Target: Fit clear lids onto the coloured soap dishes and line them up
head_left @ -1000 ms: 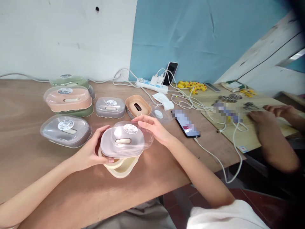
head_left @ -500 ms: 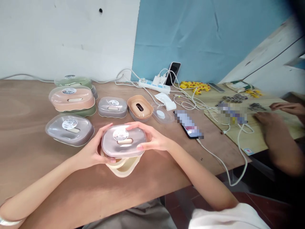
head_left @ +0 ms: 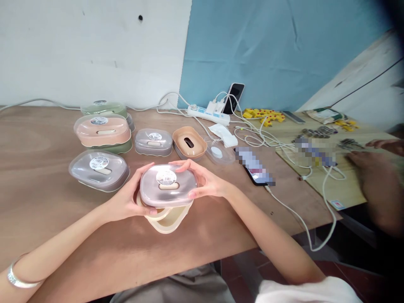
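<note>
My left hand (head_left: 131, 198) grips the left side of a mauve-grey plastic tissue box (head_left: 186, 181), its thumb along the lower front edge. My right hand (head_left: 205, 181) holds the box's right side, with fingers on top of its clear cover and the thumb at the front right. The cover bears a round white label above a slot. Under the box sit cream plastic parts (head_left: 167, 225), an open tray shape showing at the front and mostly hidden by the box. A similar grey box (head_left: 94, 176) stands to the left of my left hand.
At the back left, peach (head_left: 116, 135) and green (head_left: 110, 108) boxes are stacked. A small grey box (head_left: 154, 147), a brown slotted box (head_left: 198, 145) and a clear lid (head_left: 217, 155) line up behind. Right are a cabled phone (head_left: 255, 168), power strip (head_left: 202, 113) and another person's hands (head_left: 362, 160).
The whole scene has shifted slightly right in view as the head turned. Both hands keep the same hold on the box, which stays over the cream parts.
</note>
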Demonstrator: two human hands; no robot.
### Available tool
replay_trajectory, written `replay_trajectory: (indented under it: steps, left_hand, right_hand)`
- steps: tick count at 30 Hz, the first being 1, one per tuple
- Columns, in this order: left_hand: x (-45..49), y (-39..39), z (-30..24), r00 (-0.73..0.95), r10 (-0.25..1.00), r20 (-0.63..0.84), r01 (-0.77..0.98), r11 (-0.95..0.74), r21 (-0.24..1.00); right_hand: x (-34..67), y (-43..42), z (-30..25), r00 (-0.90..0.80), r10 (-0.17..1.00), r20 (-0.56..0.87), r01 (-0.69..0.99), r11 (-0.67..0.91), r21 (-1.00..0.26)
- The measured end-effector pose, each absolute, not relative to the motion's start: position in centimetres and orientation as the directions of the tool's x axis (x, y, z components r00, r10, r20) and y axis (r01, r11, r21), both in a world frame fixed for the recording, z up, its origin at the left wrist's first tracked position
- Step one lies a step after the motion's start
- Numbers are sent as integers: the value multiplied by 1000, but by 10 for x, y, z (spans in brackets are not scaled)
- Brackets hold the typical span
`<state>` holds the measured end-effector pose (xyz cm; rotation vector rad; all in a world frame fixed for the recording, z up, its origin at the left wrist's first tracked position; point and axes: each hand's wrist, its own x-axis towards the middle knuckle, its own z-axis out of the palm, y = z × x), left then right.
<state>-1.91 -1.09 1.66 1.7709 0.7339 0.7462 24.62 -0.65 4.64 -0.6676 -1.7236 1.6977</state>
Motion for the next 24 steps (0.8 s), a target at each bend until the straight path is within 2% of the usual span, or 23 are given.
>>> replay_trajectory:
  steps: [6,10,14,16,24]
  left_hand:
    - [-21,-12,16,604,782,150,122,-277,953]
    - [-21,-11,18,599,781,178,43,-253,966]
    - [-22,-10,20,566,771,294,11,-363,932]
    - [-23,-10,21,565,769,298,21,-374,927]
    - [-23,-9,22,558,809,186,126,-304,944]
  right_hand:
    - [245,-8,47,-663,745,74,-66,41,-997]
    - [238,-14,48,-664,742,96,-79,58,-995]
    - [234,-16,47,-668,738,95,-76,59,-995]
    - [234,-15,45,-670,737,89,-45,79,-996]
    - [232,-12,35,-663,718,210,120,379,-917]
